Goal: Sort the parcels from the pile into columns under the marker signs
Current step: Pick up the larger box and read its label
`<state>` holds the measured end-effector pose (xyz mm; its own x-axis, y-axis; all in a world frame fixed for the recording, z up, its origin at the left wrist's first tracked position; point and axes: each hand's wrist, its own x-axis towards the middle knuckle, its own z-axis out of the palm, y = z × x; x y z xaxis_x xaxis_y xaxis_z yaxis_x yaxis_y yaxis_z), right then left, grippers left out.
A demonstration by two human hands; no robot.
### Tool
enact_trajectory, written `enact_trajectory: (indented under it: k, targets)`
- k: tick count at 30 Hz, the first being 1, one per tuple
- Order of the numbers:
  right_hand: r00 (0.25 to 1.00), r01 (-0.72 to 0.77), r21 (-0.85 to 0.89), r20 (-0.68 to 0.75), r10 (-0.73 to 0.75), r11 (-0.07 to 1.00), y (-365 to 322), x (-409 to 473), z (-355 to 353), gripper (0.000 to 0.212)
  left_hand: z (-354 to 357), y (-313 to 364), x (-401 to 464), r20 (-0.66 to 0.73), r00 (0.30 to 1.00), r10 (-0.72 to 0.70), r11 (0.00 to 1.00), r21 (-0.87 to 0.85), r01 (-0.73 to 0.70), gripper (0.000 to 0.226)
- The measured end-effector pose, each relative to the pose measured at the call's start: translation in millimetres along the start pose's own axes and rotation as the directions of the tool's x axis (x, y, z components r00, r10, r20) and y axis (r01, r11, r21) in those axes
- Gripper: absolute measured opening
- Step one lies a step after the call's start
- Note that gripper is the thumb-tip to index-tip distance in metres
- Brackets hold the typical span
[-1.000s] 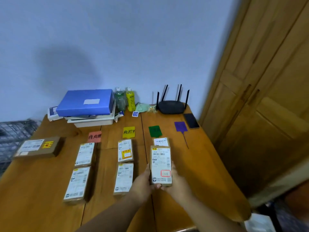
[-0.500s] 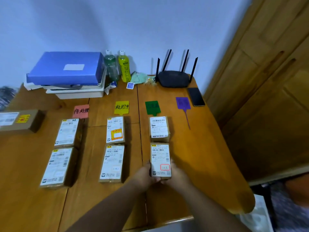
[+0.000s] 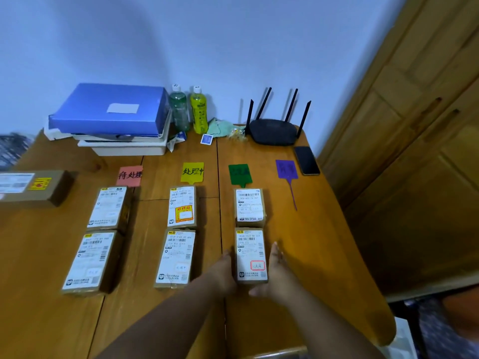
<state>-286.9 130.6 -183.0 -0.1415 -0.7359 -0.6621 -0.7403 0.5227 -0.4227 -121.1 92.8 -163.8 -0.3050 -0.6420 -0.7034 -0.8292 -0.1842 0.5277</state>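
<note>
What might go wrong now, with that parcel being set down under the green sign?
1. The held parcel sits very close to the parcel above it; a push from the left hand or right hand may knock that one askew.
2. The lone parcel at the table's far left could be overlooked.
3. The purple sign has no parcels yet; mis-sorting remains possible.

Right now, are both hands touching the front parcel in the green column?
Touching. The head view shows the left hand pressed against the parcel's left side and the right hand against its right side, no gap visible.
</note>
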Motion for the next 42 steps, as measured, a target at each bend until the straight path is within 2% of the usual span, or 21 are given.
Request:
enact_trajectory:
  k: [1,2,5,6,9,12,15,22,26,29,34,37,42]
  targets:
    - [0.995,0.07,-0.134,-0.058,-0.079,0.988,1,-4,-7,0.133,-12,-1,-2,0.004,1.0,0.019,0.999,0.049,-0.019,0.098]
    - [0.983,0.12,-0.234,-0.11,-0.149,0.965,-3,-13,-20,0.125,-28,2,-12,0.004,0.999,0.043,0.993,0.112,-0.043,0.098]
    - [0.932,0.175,-0.397,-0.229,-0.282,0.901,-23,-35,-57,0.086,-79,9,-43,-0.041,0.987,0.153,0.953,0.272,-0.136,0.086]
    - [0.917,0.178,-0.445,-0.248,-0.312,0.877,-35,-40,-70,0.077,-98,13,-55,-0.087,0.979,0.184,0.94,0.308,-0.149,0.081]
    - [0.85,0.19,-0.534,-0.331,-0.41,0.824,-81,-54,-105,0.065,-155,22,-96,-0.343,0.914,0.218,0.936,0.34,-0.095,0.072]
    - [0.803,0.179,-0.56,-0.392,-0.448,0.809,-142,-72,-137,0.063,-206,20,-141,-0.537,0.81,0.237,0.925,0.38,-0.019,0.069]
    - [0.752,0.234,-0.566,-0.409,-0.516,0.79,-206,-96,-154,0.064,-248,7,-196,-0.66,0.716,0.225,0.928,0.37,0.05,0.062]
    - [0.683,0.353,-0.633,-0.329,-0.652,0.689,-304,-135,-129,0.063,-303,-81,-276,-0.801,0.598,0.045,0.969,0.181,0.169,0.058]
    - [0.643,0.379,-0.664,-0.313,-0.699,0.645,-355,-139,-96,0.062,-326,-136,-304,-0.826,0.561,-0.047,0.956,0.125,0.265,0.066]
    - [0.64,0.4,-0.661,-0.294,-0.71,0.634,-399,-135,-66,0.063,-349,-171,-316,-0.85,0.518,-0.094,0.958,0.065,0.28,0.061]
    - [0.676,0.397,-0.661,-0.259,-0.69,0.637,-479,-115,-12,0.066,-400,-240,-315,-0.836,0.539,-0.102,0.955,0.069,0.288,0.059]
    - [0.709,0.384,-0.685,-0.212,-0.673,0.62,-529,-98,18,0.062,-443,-282,-310,-0.812,0.575,-0.096,0.954,0.09,0.286,0.062]
    - [0.744,0.379,-0.575,-0.277,-0.608,0.725,-604,-77,56,0.068,-514,-337,-299,-0.784,0.617,-0.066,0.957,0.126,0.263,0.064]
